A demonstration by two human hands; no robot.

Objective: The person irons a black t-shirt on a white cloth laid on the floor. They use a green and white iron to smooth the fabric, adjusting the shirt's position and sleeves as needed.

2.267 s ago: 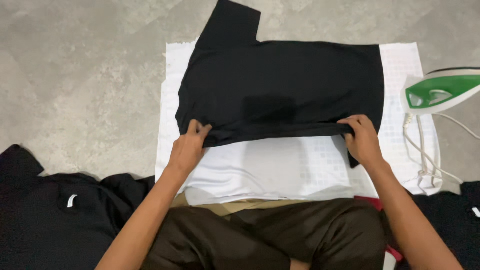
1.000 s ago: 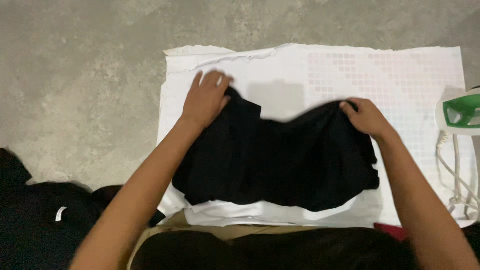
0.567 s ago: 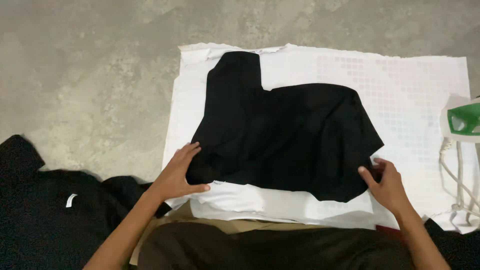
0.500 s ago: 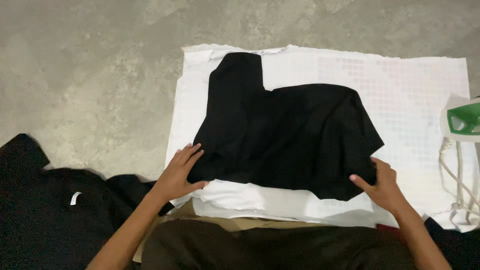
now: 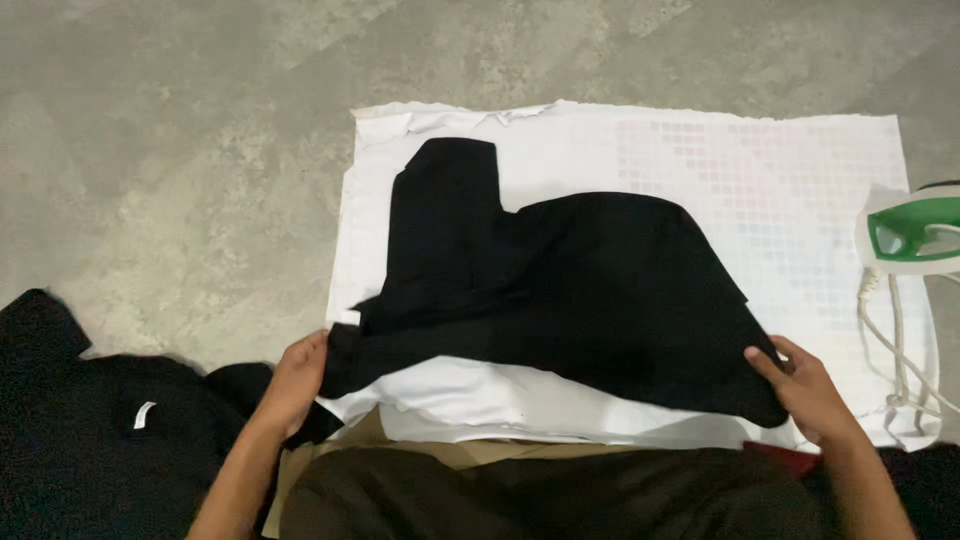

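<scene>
A black garment [image 5: 560, 290] lies crumpled on a white cloth [image 5: 760, 170] spread over the concrete floor, one sleeve pointing away from me. My left hand [image 5: 295, 380] grips the garment's near left corner, where a small white tag shows. My right hand [image 5: 805, 390] holds the near right corner, fingers curled on the fabric edge.
A green and white iron [image 5: 915, 230] sits on the cloth's right edge, its white cord [image 5: 895, 350] looping toward me. A pile of black clothes [image 5: 110, 430] lies on the floor at the left. My legs in dark trousers [image 5: 560, 495] fill the bottom edge.
The garment was folded, lifted and pulled toward me, then laid back down looser. Both hands moved from its far edge to its near corners and now grip them.
</scene>
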